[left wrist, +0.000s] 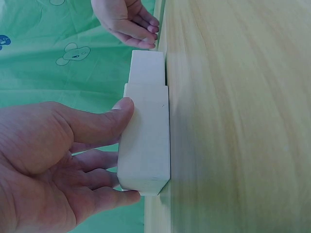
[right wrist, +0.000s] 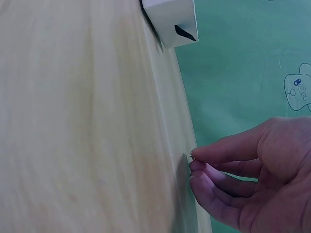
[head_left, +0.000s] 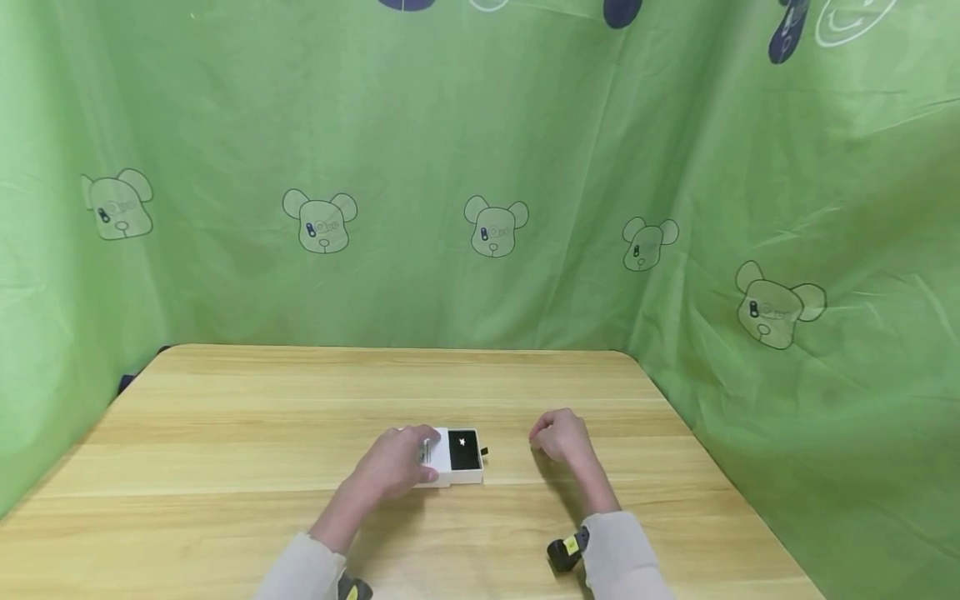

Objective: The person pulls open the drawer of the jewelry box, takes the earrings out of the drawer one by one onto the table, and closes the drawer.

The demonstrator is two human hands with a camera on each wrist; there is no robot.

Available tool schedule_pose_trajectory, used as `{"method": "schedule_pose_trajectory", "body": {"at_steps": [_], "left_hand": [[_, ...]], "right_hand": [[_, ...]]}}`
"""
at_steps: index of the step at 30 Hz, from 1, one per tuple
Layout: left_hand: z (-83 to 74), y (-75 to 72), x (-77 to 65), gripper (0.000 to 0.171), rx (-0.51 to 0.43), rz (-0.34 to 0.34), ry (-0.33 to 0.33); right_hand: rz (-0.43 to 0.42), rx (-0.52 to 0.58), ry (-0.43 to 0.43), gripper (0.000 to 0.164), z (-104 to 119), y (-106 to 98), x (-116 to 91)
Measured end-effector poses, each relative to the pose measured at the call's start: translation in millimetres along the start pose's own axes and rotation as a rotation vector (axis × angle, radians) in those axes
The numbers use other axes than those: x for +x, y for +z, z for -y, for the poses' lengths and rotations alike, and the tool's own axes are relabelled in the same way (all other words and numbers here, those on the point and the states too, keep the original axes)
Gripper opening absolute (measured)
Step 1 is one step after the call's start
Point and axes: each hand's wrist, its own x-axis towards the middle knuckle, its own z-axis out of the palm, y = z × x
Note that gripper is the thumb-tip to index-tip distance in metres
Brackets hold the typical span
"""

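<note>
A small white drawer-style jewelry box (head_left: 439, 478) lies on the wooden table, its inner tray slid partly out to the right. On the black lining (head_left: 466, 457) of the tray sits a small shiny star-shaped piece (head_left: 462, 442). My left hand (head_left: 392, 463) grips the box's sleeve (left wrist: 146, 136), thumb on one side and fingers on the other. To the right of the box, just over the table, my right hand (head_left: 561, 435) pinches a tiny thin pin-like piece (right wrist: 191, 156) between thumb and index finger. Most of that piece is hidden by the fingertips.
A short black pull tab (head_left: 484, 451) sticks out from the tray's front. The light wooden table (head_left: 262, 400) extends around both hands. Green curtains (head_left: 405, 283) with bear-face prints hang behind it and along its sides. Each wrist wears a small black camera (head_left: 567, 550).
</note>
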Motion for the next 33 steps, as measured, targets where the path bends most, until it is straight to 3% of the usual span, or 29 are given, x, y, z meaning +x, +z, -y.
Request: {"method": "schedule_pose_trajectory", "body": {"at_steps": [29,33], "left_hand": [[-0.2,0.4,1.1,0.056,0.007,0.005,-0.008],[0.4,1.1,1.3,0.056,0.014,0.003,-0.009]], "right_hand": [[0.010,0.017,0.024,0.008,4.8,-3.6,-4.1],[-0.010,-0.004,-0.008,0.009,7.5,-5.0,-4.8]]}}
